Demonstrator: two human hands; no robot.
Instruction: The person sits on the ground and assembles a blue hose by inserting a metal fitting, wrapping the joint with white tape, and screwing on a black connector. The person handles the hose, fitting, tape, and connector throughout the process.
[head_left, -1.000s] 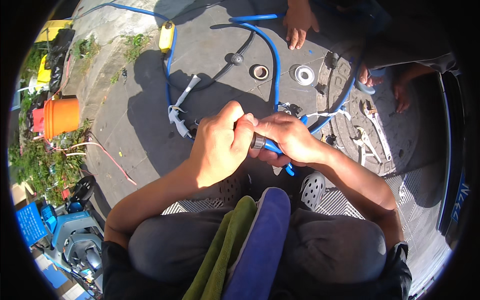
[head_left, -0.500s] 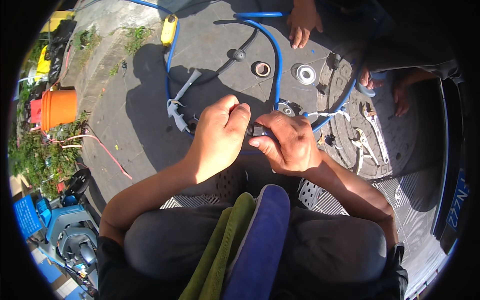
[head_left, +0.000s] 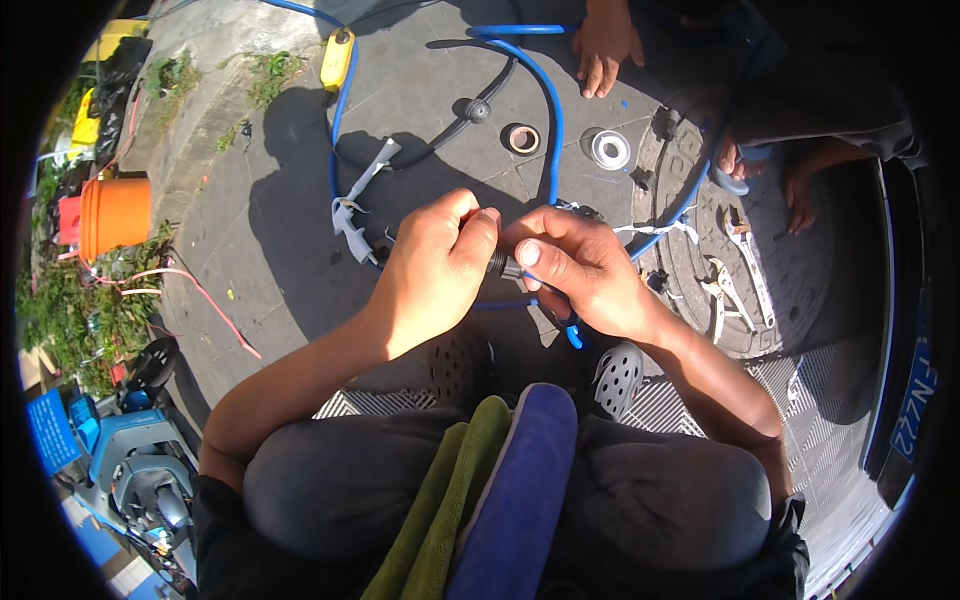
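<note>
In front of my knees, both hands meet on a small black threaded fitting [head_left: 508, 267]. My left hand [head_left: 430, 275] is closed around its left end, thumb on top, and hides most of that side. The fingers and thumb of my right hand [head_left: 590, 275] pinch its right end. A short blue hose end [head_left: 573, 338] pokes out below my right hand; whether it joins the fitting is hidden. Left of my hands, a grey-white blow gun [head_left: 352, 230] lies on the pavement beside a long blue hose [head_left: 555, 110].
Beyond my hands lie a brown tape roll [head_left: 523, 139] and a white tape roll [head_left: 610, 150]. An adjustable wrench [head_left: 752, 268] and locking pliers [head_left: 724, 293] rest at right. Another person's hand [head_left: 603, 60] is at the top. An orange bucket [head_left: 117, 218] stands left; folded cloths [head_left: 515, 490] lie between my knees.
My right hand has rolled around the fitting, its thumb now higher and its fingers turned. The blue hose end has come into sight below it. My left hand stays almost still.
</note>
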